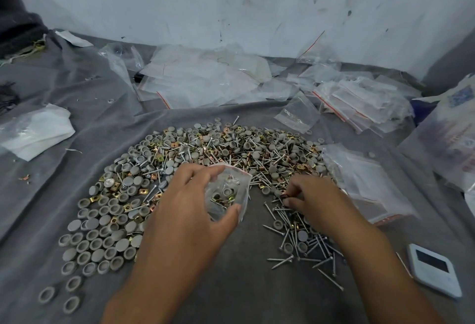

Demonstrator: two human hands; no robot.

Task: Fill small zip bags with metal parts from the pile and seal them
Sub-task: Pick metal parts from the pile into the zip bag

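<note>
The thumb and curled fingers of the left hand pinch a small clear zip bag at mid-frame, mouth turned up, with a few grey caps, brass clips and screws already inside. Just to the right, the right hand lies low on the pile, its fingertips drawn together on a small part at the pile's lower right edge; which part it is cannot be told. Both forearms reach in from the bottom of the frame, the left angled up toward the centre, the right from the lower right corner.

The pile of grey caps, brass square clips and silver screws curves in an arc around the hands on a grey cloth. A stack of empty zip bags lies at the right of the pile, and more clear bags are heaped along the white wall in the upper half. A white device with a dark screen sits at lower right. A printed sack at the right edge carries writing too blurred to read
</note>
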